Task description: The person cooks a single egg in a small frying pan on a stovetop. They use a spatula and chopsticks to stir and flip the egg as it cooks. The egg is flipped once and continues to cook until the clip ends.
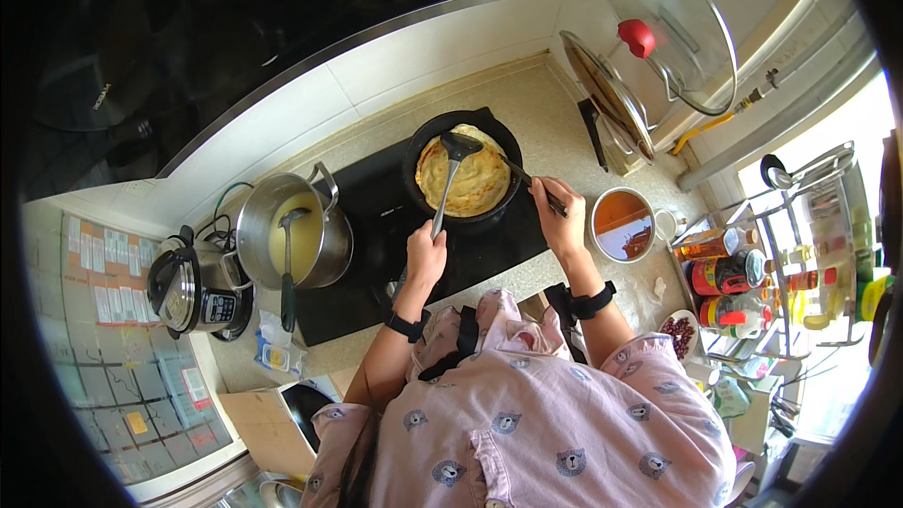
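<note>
A browned flatbread [465, 180] lies in a black frying pan [517, 148] on the black cooktop [367, 226]. My left hand [426, 255] grips the handle of a spatula [461, 147], whose dark head rests over the upper part of the flatbread. In my right hand [561, 215] is a pair of dark chopsticks [520, 173], their tips at the flatbread's right edge. Left of the pan, a steel stockpot [338, 243] holds pale yellow liquid and a ladle [287, 261] with a dark handle.
Right of the cooktop stands a pot of reddish-brown liquid [623, 224]. Beyond it are a rack with sauce bottles [723, 271] and a plate of dark red pieces [679, 335]. A pressure cooker [190, 289] stands far left. Glass lids [698, 28] lean at the back right, under the range hood's side.
</note>
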Demonstrator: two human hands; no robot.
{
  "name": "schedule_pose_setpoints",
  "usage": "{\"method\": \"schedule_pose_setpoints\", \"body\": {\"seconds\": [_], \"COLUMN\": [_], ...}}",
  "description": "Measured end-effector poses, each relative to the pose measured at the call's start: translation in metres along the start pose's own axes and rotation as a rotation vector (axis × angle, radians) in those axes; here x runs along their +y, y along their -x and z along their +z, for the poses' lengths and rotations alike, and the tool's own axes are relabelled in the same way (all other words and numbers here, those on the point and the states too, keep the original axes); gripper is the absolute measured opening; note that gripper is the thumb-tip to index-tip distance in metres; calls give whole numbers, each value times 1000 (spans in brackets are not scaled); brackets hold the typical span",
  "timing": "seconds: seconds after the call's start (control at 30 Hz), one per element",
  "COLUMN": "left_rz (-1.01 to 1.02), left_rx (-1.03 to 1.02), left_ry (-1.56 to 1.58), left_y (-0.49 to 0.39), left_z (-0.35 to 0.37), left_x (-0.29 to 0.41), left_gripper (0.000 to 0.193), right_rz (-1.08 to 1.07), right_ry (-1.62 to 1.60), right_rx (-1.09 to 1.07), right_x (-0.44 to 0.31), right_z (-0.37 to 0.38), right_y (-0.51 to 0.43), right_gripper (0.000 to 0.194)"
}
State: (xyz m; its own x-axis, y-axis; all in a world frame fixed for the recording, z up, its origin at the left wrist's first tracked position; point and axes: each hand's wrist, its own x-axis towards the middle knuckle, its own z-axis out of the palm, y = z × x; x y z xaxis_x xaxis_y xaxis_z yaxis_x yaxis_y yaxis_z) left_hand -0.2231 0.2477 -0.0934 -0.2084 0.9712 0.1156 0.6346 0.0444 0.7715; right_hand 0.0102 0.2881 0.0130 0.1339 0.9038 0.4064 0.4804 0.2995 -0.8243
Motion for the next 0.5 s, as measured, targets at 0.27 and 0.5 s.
{"method": "schedule_pose_setpoints", "body": {"seconds": [0.27,0.5], "left_rz": [-73,-344], "left_rx": [-47,-136], "left_ry": [87,465], "left_y": [28,40], "left_z": [-21,-50], "left_x": [9,29], "left_gripper": [18,16], "right_rz": [18,-1], "right_ry": [-4,-11], "right_rx": [28,62], "right_x": [-7,-20], "right_z": [-11,-17], "right_y": [3,2], "right_gripper": [14,15]}}
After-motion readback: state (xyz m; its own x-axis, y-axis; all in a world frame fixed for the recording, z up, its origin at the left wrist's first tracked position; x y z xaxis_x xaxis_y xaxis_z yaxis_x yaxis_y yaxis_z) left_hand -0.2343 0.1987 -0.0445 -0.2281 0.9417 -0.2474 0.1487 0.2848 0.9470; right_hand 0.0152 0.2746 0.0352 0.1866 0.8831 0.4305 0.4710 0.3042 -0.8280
